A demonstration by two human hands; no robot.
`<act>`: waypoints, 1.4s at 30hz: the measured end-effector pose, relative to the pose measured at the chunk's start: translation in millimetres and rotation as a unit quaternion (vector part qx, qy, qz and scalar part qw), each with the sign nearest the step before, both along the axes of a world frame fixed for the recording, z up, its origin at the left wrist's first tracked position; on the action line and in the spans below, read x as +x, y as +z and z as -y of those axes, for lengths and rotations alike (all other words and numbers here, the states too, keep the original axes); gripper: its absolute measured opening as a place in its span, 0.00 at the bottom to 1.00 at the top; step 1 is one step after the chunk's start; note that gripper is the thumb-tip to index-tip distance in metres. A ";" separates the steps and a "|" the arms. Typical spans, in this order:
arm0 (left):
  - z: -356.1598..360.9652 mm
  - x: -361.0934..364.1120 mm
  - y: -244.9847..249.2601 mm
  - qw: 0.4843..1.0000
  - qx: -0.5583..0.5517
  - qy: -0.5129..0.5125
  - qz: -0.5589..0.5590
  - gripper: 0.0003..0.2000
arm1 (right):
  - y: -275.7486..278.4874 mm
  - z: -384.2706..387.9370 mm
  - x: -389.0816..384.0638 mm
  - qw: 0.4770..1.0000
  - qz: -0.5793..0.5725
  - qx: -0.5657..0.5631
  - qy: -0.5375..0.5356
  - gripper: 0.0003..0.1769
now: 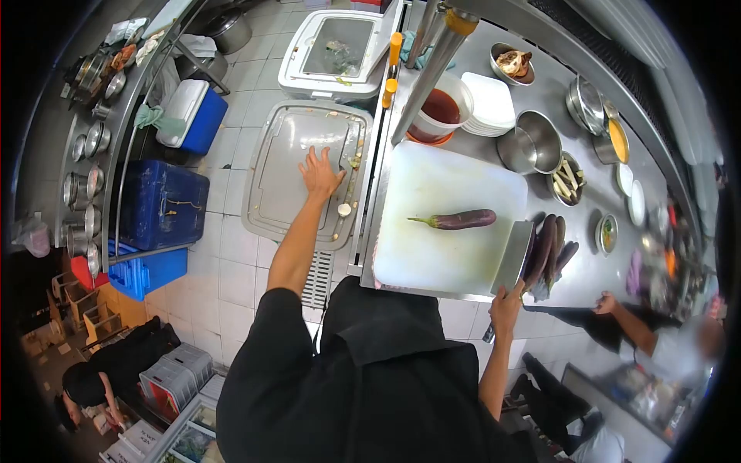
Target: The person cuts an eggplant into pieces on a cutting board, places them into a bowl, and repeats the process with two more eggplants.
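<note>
My left hand (319, 174) hangs with spread fingers over a grey plastic bin lid (282, 174), holding nothing. Food scraps dot the right side of this lid. A cleaver (512, 258) is in my right hand (505, 305), its broad blade over the right edge of the white cutting board (409, 258). One purple eggplant (467, 220) lies whole on the board, its green stem pointing left. Just beyond the blade, several more eggplants (546, 245) are piled on the steel counter (587, 272).
A metal pot (529, 143), a bowl of cut pale strips (569, 179), stacked white plates (489, 104) and a tub of red liquid (440, 108) stand behind the board. A steel post (423, 85) rises near its corner. Another person's hand (606, 302) is at the counter's right edge.
</note>
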State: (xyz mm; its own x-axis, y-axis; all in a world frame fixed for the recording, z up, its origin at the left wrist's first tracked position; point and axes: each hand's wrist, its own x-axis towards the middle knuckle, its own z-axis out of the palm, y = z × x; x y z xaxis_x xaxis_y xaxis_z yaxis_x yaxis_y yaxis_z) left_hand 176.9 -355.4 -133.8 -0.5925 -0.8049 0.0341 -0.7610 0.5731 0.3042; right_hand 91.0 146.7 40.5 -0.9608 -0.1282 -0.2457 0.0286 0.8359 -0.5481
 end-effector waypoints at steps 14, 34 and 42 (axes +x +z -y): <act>68.7 92.8 128.3 0.955 -0.171 0.168 -0.172 0.30 | -15.8 -12.2 2.4 0.998 -0.060 0.007 0.010 0.29; -46.8 49.9 157.2 0.937 0.025 -0.151 -0.313 0.15 | 0.2 -4.5 4.0 0.998 -0.059 0.015 0.035 0.22; -178.4 2.9 126.3 0.921 0.074 -0.326 -0.199 0.16 | 54.5 69.8 36.5 0.993 0.036 -0.024 0.114 0.20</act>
